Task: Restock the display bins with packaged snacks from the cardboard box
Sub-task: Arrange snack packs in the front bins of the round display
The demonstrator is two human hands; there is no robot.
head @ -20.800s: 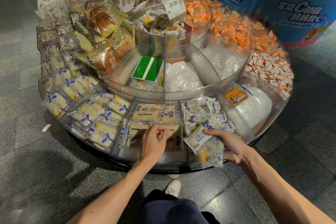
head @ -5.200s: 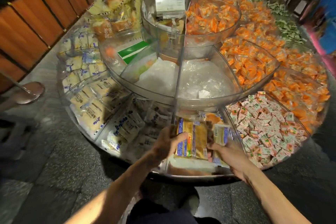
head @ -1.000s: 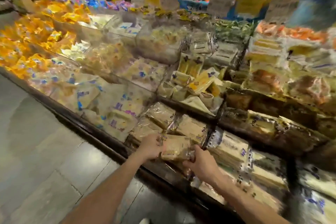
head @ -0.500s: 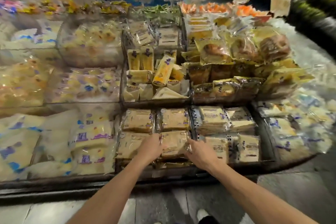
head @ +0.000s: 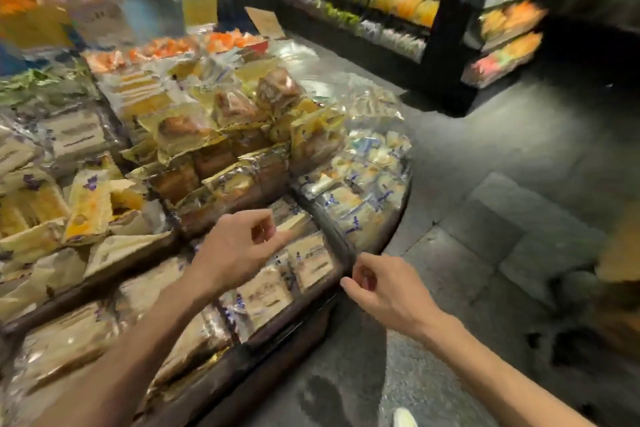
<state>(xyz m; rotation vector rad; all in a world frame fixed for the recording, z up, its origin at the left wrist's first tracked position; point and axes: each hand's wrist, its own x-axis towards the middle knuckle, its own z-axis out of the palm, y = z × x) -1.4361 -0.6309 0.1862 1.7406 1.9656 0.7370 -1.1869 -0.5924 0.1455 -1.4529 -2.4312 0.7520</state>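
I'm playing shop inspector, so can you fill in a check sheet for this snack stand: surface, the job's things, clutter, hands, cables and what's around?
Surface: display bins with a dark rim, packed with wrapped snacks.
Job's things: beige snack packs fill the front bin; tan shape at the right edge, too blurred to call a box.
Clutter: nothing seen.
Hands: left hand over the front bin, right hand beside the rim, over the floor; both loosely curled, holding nothing.
Cables: nothing seen.
Surroundings: grey tiled floor, dark shelves of colourful packs, price cards.

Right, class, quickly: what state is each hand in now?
Left hand: fingers loosely curled, holding nothing.
Right hand: fingers loosely curled, holding nothing.
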